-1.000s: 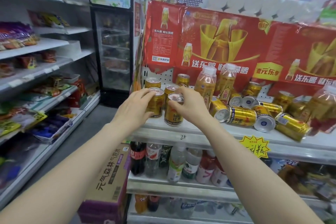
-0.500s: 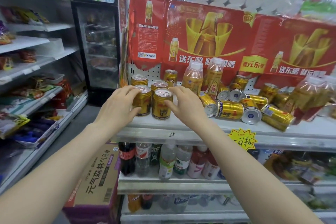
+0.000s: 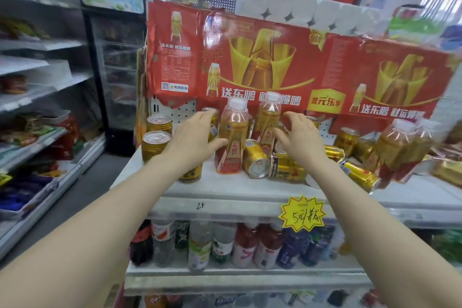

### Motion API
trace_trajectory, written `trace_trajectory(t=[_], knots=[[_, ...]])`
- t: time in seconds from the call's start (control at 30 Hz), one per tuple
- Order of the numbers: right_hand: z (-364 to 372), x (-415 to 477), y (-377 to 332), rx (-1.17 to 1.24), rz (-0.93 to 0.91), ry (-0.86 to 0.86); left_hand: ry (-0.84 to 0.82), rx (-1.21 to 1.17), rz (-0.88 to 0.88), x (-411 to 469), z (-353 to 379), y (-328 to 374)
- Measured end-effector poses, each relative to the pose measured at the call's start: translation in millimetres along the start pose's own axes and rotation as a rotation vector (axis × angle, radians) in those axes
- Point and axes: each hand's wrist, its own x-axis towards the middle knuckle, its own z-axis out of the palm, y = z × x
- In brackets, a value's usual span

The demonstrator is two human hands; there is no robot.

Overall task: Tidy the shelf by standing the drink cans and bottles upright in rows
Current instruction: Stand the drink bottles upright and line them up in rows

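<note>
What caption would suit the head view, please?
Left hand and right hand reach for upright bottles among toppled gold cans on a shelf.

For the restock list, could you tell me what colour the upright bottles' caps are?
The caps are white, clearest in the head view.

Upright cans (image 3: 156, 141) left of bottles (image 3: 232, 137); toppled cans (image 3: 287, 167) right.

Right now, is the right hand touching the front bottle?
Apart. The head view shows a gap between the right hand and the front bottle, with the second bottle and a lying can visible in it.
</note>
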Motion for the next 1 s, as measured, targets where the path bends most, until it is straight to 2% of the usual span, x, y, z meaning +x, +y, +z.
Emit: trace_trajectory(t=[0.13,0.37,0.6,0.83,1.0], knots=[[11,37,16,0.100,0.123,-0.100,-0.066,-0.086,-0.126,29,24,15],[42,72,22,0.508,0.215,-0.273,-0.054,-0.226,-0.296,39,45,26],[42,74,21,0.621,0.246,-0.162,-0.025,-0.277,-0.338,39,44,30],[-26,52,15,0.728,0.254,0.088,0.072,-0.417,-0.257,28,23,31],[-74,-3,4,0.717,0.296,0.215,0.084,-0.541,-0.161,11,1,36]])
